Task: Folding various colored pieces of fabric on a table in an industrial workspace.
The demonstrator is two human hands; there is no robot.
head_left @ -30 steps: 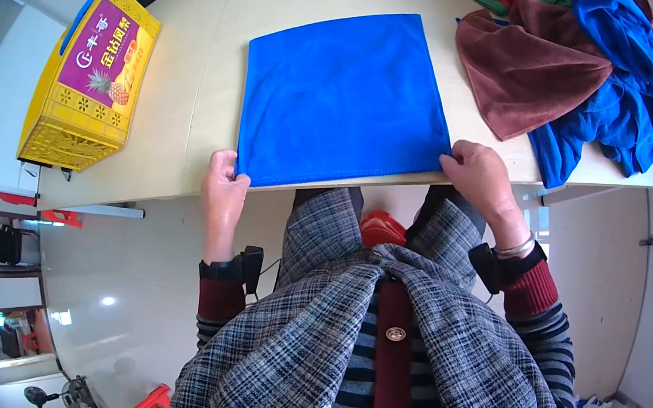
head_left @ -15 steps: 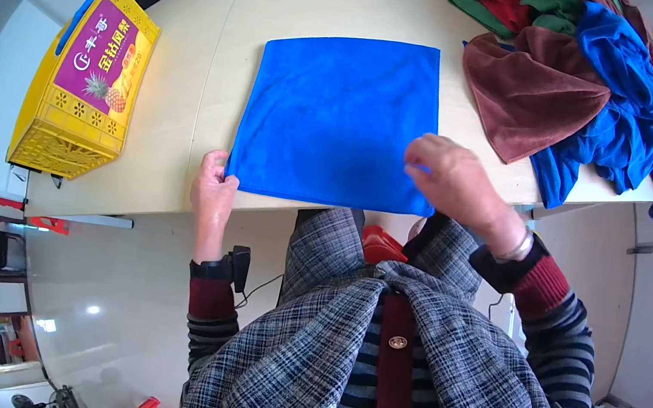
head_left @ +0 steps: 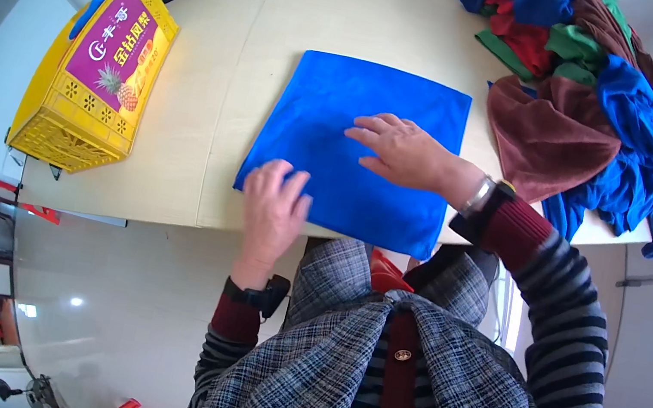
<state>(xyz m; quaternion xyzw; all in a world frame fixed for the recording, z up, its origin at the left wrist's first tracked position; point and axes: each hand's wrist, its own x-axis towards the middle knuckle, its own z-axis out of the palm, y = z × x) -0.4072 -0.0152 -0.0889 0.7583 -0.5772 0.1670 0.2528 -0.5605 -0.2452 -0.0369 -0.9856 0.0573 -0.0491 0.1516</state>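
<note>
A soft-napped, squarish blue cloth [head_left: 347, 186], faintly mottled, is laid flat beneath the right hand [head_left: 397, 151] and, at its left edge, the left hand [head_left: 272, 207]; both are held with fingers spread. Rumpled brown cloth [head_left: 552, 139] is heaped rightward.

Counter [head_left: 360, 13]: smooth, wood-look | blue cloth [head_left: 362, 200], front edge: matt, napped | yellow crate [head_left: 95, 107], left edge: plastic, slight sheen | brown cloth [head_left: 549, 138], right edge: matt, velvety
</note>
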